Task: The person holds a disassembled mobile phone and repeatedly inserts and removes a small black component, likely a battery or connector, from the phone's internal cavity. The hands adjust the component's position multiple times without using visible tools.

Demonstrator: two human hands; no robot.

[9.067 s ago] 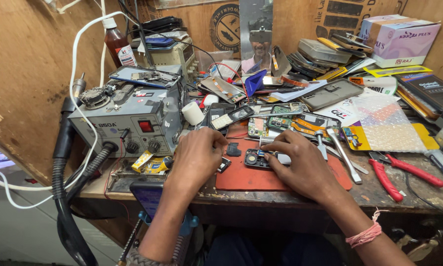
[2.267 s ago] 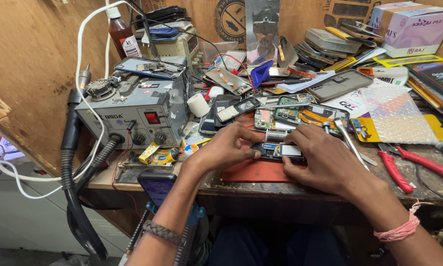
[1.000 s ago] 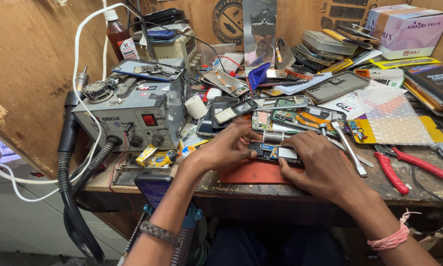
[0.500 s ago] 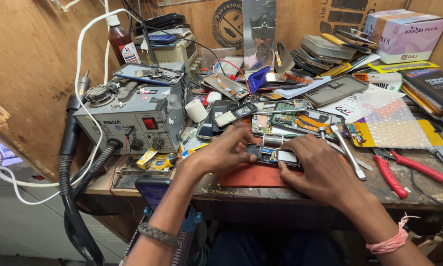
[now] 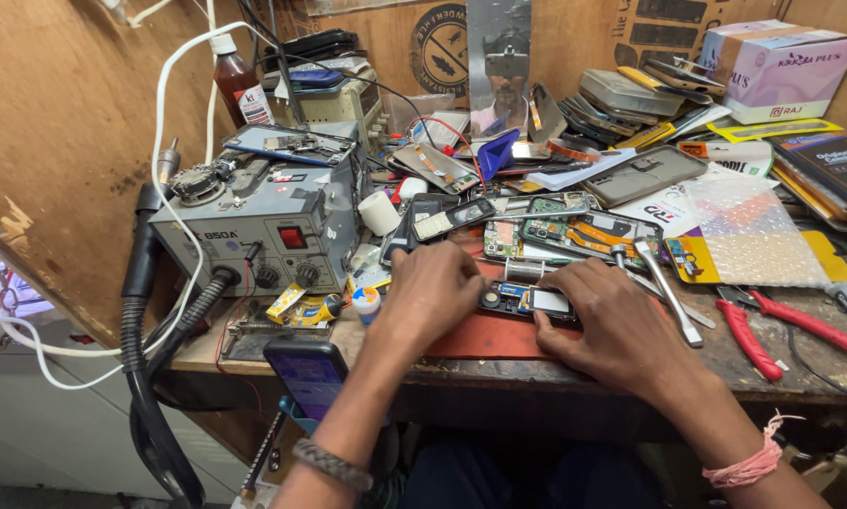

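A small opened phone board (image 5: 527,300) lies on a red work mat (image 5: 485,335) at the front of the bench. My left hand (image 5: 433,290) rests on the mat with its fingertips on the board's left end. On the other side, my right hand (image 5: 612,325) presses its fingers against the board's right end and front edge. Both hands pinch the board between them. A metal tool (image 5: 666,290) with a silver handle lies just right of my right hand.
A grey hot-air rework station (image 5: 263,221) with a black hose (image 5: 145,377) stands at left. Red-handled pliers (image 5: 772,325) lie at right. Phone parts, circuit boards (image 5: 555,226), a bubble-wrap bag (image 5: 748,231), cardboard boxes (image 5: 781,66) and a brown bottle (image 5: 239,85) crowd the back. A phone (image 5: 305,377) leans below the bench edge.
Over the last seconds both hands have stayed on the small board, shifting only slightly. The camera view has tilted a little.
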